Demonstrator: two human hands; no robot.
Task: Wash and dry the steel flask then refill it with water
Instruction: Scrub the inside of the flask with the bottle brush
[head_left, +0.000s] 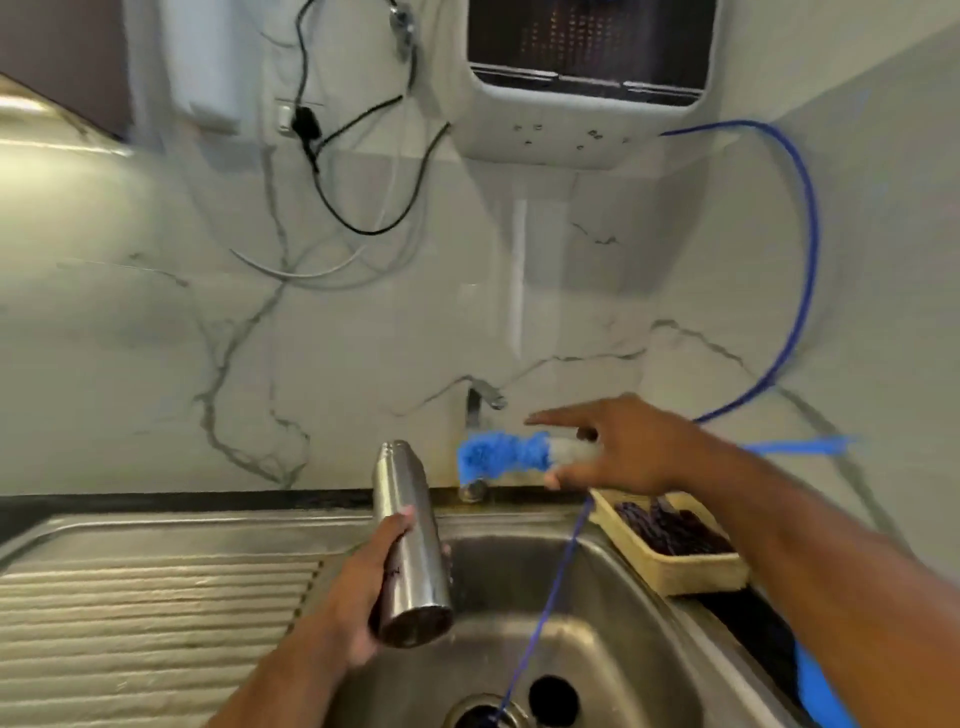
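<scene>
My left hand (358, 587) grips the steel flask (410, 540) round its lower body and holds it over the sink (613, 613), base toward me and narrow top tilted away. My right hand (628, 449) holds a bottle brush (504, 454) with blue and white bristles just right of the flask's top, in front of the tap (480, 397). The index finger points left above the bristles and the thumb lies under them. The brush's blue handle sticks out to the right behind my wrist. The flask and the brush are apart.
A thin blue hose (550, 587) runs from the wall down into the sink drain (485, 714). A beige tray (675, 569) of dark items sits on the sink's right rim. A ribbed drainboard (145, 613) lies to the left. A wall appliance (587, 78) and cables hang above.
</scene>
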